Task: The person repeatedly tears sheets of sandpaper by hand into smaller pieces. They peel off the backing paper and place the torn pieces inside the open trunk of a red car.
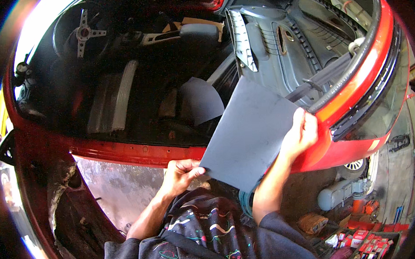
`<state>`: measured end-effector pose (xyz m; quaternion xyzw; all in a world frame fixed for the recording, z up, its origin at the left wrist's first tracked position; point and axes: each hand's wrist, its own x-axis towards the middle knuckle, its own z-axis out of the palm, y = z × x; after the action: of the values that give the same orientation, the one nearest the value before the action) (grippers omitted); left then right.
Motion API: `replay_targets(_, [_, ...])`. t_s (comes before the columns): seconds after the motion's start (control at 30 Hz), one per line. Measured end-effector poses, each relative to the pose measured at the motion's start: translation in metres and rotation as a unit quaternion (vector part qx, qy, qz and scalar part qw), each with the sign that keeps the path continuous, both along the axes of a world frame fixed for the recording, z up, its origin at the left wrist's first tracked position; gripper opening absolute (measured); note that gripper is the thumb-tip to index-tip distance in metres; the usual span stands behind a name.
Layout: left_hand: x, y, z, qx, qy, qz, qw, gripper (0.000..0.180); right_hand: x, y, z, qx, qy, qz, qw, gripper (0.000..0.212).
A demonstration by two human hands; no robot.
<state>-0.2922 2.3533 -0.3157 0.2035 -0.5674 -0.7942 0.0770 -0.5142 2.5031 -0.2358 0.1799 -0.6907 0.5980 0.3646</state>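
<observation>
In front of me is a flat, dark-grey rectangular sheet (249, 134), tilted, with a smooth dull face; its material I cannot tell. My left hand (181, 175) pinches the near left corner between thumb and fingers. At the far right corner, my right hand (301, 132) grips the edge, its fingers partly hidden. The sheet is held over the sill of a red car (171, 153), across the open side. Behind it, inside the car, a similar grey sheet (201, 99) with a curved edge rests in the dark interior.
Dark door panels (277, 38) lie in the car's rear, by the red rear pillar (363, 83). A steering wheel (84, 33) and a centre armrest (199, 32) are farther in. At lower right stand a grey tank (333, 195) and red boxes (374, 247).
</observation>
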Motion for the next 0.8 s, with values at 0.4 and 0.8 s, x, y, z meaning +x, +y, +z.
replay_targets(0.4, [0.041,-0.099,0.025,-0.668,-0.088,-0.075,0.735,0.005,0.086,-0.039,-0.038,0.393,-0.022,0.342,0.853,0.052])
replay_targets(0.8, [0.015,-0.074,0.038,-0.520,-0.011,-0.016,0.854,0.004,0.146,-0.089,-0.114,0.259,-0.049,0.475,0.840,0.008])
